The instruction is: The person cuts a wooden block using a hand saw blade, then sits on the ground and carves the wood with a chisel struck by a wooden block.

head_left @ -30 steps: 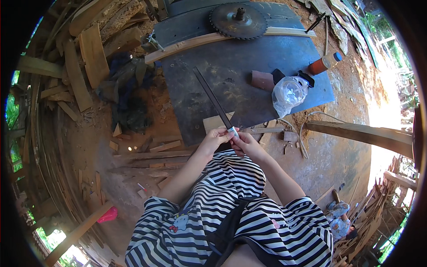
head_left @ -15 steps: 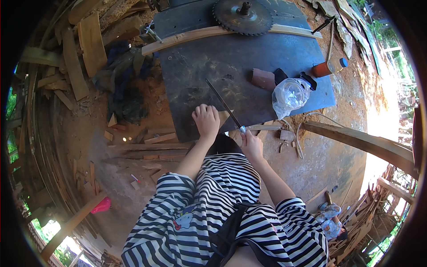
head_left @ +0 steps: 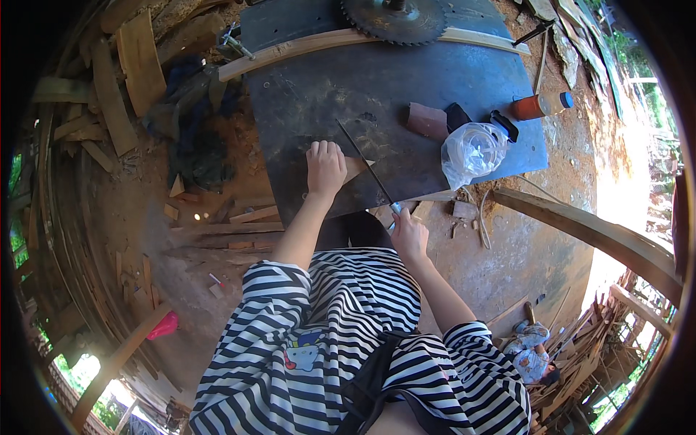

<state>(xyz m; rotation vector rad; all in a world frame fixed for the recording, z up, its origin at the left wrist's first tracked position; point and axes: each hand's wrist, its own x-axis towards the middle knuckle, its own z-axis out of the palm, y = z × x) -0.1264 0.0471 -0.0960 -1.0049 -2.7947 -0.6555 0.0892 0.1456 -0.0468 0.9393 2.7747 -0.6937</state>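
My left hand point(head_left: 325, 167) presses down on a small flat wood piece point(head_left: 357, 167) lying on the dark metal saw table point(head_left: 406, 80). My right hand point(head_left: 409, 234) grips the handle of a long thin dark blade point(head_left: 364, 161), which slants up and to the left across the wood piece. The blade's far tip reaches out over the table top. A round toothed saw blade point(head_left: 395, 14) sticks up from the table's far side, next to a long pale wooden strip point(head_left: 304, 47).
On the table's right part lie a brown block point(head_left: 428, 120), a clear plastic bag point(head_left: 473, 151) and an orange bottle point(head_left: 540, 106). Planks and offcuts point(head_left: 130, 65) are piled at the left. A long wooden beam point(head_left: 587, 232) runs across the dirt ground at the right.
My left hand has left the blade handle and moved up onto the wood piece on the table. My view has shifted closer to the table.
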